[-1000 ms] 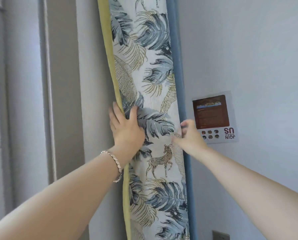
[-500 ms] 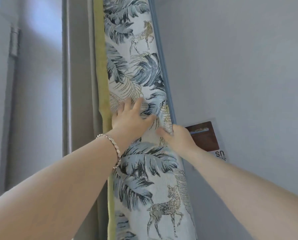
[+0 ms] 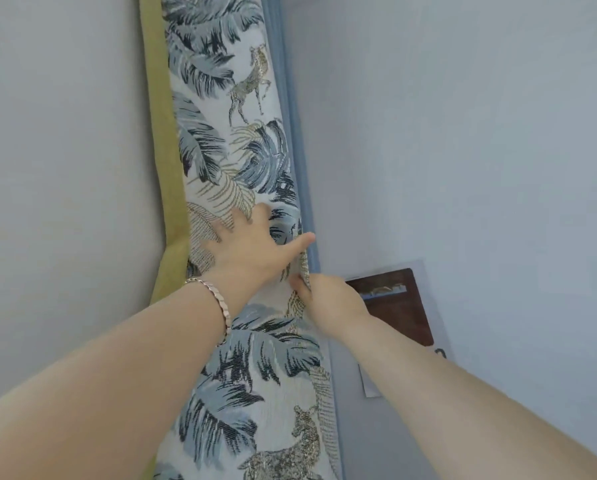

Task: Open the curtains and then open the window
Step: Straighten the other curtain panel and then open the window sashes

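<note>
One gathered leaf-and-deer print curtain (image 3: 241, 161), two hands, left hand (image 3: 252, 251) and right hand (image 3: 328, 303), one bracelet (image 3: 217, 303), one wall poster (image 3: 401, 306).

Indoor room, likely residential or lodging. Evidence: gathered leaf-and-deer patterned curtain (image 3: 241, 161) with green and blue borders, plain pale painted wall (image 3: 463, 133), small printed notice (image 3: 404, 306) stuck to wall beside curtain.

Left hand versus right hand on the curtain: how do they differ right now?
The left hand lies flat and spread on the leaf-print front of the curtain; the right hand pinches the fabric at its blue edge. The left sits slightly higher. Its wrist wears a bracelet; the right wrist is bare. Both touch the bunched curtain.
</note>
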Demonstrator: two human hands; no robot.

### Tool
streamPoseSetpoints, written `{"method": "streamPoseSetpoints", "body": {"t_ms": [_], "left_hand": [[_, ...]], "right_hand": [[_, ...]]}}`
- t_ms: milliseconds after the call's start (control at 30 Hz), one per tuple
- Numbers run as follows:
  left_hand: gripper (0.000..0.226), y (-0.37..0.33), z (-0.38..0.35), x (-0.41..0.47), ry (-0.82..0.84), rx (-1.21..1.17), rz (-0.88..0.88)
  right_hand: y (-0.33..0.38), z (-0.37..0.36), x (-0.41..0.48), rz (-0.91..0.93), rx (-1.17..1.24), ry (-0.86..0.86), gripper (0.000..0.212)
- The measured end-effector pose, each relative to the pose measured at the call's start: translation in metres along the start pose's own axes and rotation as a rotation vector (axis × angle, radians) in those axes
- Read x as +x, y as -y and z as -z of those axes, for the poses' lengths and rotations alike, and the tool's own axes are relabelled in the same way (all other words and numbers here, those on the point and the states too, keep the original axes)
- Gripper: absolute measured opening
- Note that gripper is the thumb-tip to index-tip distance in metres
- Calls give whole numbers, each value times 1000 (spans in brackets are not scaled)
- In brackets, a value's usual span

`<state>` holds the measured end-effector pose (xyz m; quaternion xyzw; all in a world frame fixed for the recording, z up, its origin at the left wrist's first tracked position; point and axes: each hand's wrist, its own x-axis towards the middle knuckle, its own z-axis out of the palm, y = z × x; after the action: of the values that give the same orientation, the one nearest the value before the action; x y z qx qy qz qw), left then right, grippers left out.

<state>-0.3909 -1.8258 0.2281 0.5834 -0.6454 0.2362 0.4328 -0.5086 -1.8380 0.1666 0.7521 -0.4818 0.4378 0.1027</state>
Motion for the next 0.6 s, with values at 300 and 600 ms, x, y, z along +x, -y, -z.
{"method": "streamPoseSetpoints", "body": {"t_ms": [300, 600], "left_hand": [[49, -22, -110, 107, 29, 226, -53], [52, -23, -192, 195, 67, 276, -74]], "right_hand": [[-102, -49, 118, -49, -70, -24, 33], [-154, -92, 209, -182, 27, 43, 33]]}}
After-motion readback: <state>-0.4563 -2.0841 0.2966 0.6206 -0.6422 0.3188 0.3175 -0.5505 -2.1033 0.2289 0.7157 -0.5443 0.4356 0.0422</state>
